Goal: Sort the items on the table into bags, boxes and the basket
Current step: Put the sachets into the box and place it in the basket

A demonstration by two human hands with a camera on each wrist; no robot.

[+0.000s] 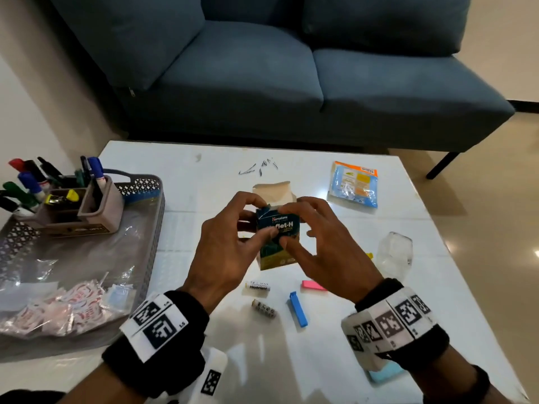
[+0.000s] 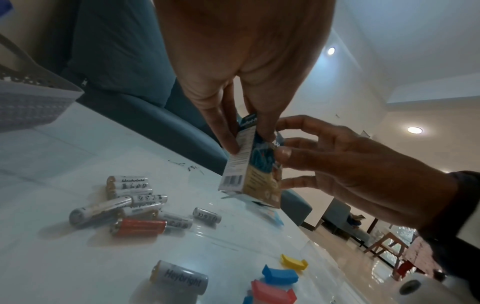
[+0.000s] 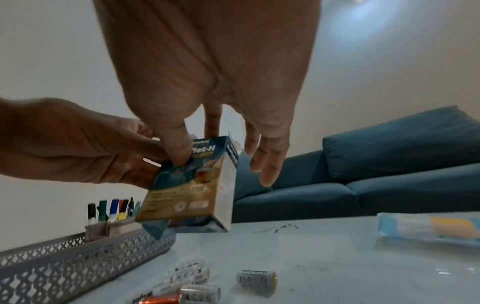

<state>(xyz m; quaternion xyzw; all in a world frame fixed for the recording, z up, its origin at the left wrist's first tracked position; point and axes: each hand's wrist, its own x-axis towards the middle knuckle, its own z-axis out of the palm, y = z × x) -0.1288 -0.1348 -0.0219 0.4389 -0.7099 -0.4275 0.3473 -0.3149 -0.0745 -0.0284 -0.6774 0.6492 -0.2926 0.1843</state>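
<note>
A small blue and yellow carton is held upright just above the white table, between both hands. My left hand pinches its upper left side with thumb and fingers. My right hand grips its upper right, thumb on the front face. The left wrist view shows the carton with a barcode side, flaps loose at its bottom. In the right wrist view the carton hangs tilted over the table. Several batteries lie loose below. A grey basket stands at the left.
The basket holds a pen organiser and a clear bag of sachets. On the table lie a blue clip, pink notes, a clear bag, a blue-orange packet and an open beige box. A blue sofa stands behind.
</note>
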